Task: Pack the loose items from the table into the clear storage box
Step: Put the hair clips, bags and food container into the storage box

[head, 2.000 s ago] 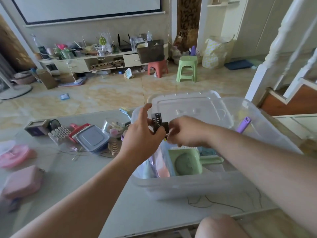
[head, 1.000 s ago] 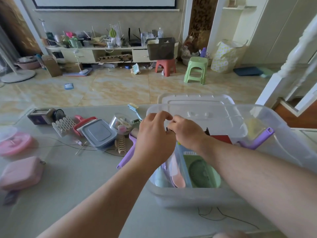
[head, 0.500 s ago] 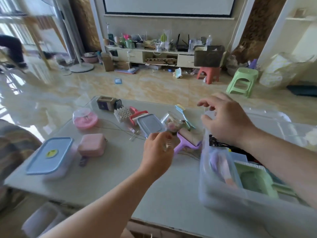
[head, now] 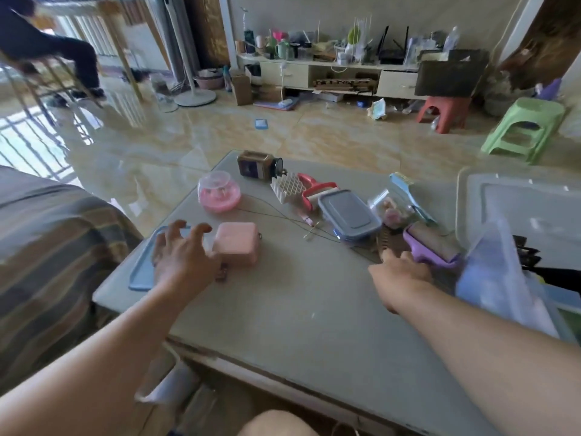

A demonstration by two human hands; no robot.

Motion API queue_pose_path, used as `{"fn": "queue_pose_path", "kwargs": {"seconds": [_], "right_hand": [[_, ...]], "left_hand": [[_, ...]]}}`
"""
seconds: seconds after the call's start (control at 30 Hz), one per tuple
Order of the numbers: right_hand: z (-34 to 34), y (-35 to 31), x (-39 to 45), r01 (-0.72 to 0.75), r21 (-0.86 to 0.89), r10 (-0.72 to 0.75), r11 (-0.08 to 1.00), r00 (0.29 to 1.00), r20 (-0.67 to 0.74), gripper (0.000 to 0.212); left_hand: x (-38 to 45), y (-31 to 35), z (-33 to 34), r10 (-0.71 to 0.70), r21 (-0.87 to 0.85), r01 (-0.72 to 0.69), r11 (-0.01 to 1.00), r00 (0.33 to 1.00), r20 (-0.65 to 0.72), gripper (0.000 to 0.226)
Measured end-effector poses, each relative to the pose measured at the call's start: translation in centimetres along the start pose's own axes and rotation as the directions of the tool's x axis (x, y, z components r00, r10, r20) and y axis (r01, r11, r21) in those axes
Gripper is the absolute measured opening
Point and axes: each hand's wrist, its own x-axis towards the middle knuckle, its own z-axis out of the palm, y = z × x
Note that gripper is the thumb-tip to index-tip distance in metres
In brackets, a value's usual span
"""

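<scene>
Now, head view: left hand (head: 184, 258) hovers with fingers spread wide over the blue-lidded container (head: 143, 265) at the table's (head: 298, 309) near left, just beside the pink pouch (head: 238, 242); right hand (head: 401, 272) reaches at the purple brush (head: 432, 247), though whether its fingers grip is hard to tell; clear storage box (head: 503, 272) sits far right, partly filled. Best bet, I'd say: clamp the container by both long edges and carry it level; lift the brush by its handle. Count: two lidded containers, one pouch, one pink dome (head: 219, 196), one purple brush, one blue brush (head: 408, 196).
</scene>
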Motion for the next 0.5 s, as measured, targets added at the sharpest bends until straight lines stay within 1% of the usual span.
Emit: {"fn": "queue_pose_path", "kwargs": {"seconds": [0.07, 0.1, 0.13, 0.2, 0.27, 0.33, 0.43, 0.5], "right_hand": [[0.6, -0.2, 1.2, -0.003, -0.03, 0.002, 1.0, 1.0, -0.01, 0.056], [0.8, -0.3, 1.6, -0.003, -0.047, 0.002, 0.999, 1.0, -0.025, 0.055], [0.9, -0.3, 1.9, 0.001, -0.073, -0.004, 0.997, 0.999, -0.041, 0.054], [0.9, -0.4, 2.0, 0.019, -0.126, -0.026, 0.992, 0.998, -0.057, 0.052], [0.9, -0.5, 1.9, 0.042, -0.15, -0.054, 0.988, 0.995, -0.078, 0.046], [0.7, -0.6, 1.6, 0.05, -0.125, -0.063, 0.991, 0.993, -0.103, 0.037], [-1.0, -0.5, 0.2, 0.087, 0.033, -0.085, 0.996, 0.995, -0.044, 0.027], [-2.5, -0.2, -1.5, 0.17, 0.107, -0.167, 0.98, 0.985, -0.037, 0.025]], "left_hand": [[1.4, -2.5, 0.1, -0.158, 0.048, 0.155, 0.987, 0.986, 0.061, 0.083], [1.8, -3.4, 0.4, -0.213, 0.106, 0.201, 0.974, 0.97, 0.119, 0.095], [2.1, -4.0, 0.6, -0.256, 0.153, 0.23, 0.961, 0.95, 0.176, 0.105], [2.5, -4.5, 1.0, -0.304, 0.175, 0.267, 0.948, 0.922, 0.24, 0.114], [2.5, -4.5, 0.9, -0.335, 0.175, 0.298, 0.938, 0.907, 0.255, 0.12], [1.9, -4.5, 0.4, -0.359, 0.192, 0.315, 0.929, 0.895, 0.267, 0.122], [0.1, -5.0, 0.0, -0.318, 0.179, 0.275, 0.945, 0.901, 0.296, 0.12], [-1.5, -5.3, -0.1, -0.271, 0.167, 0.228, 0.959, 0.91, 0.315, 0.12]]}}
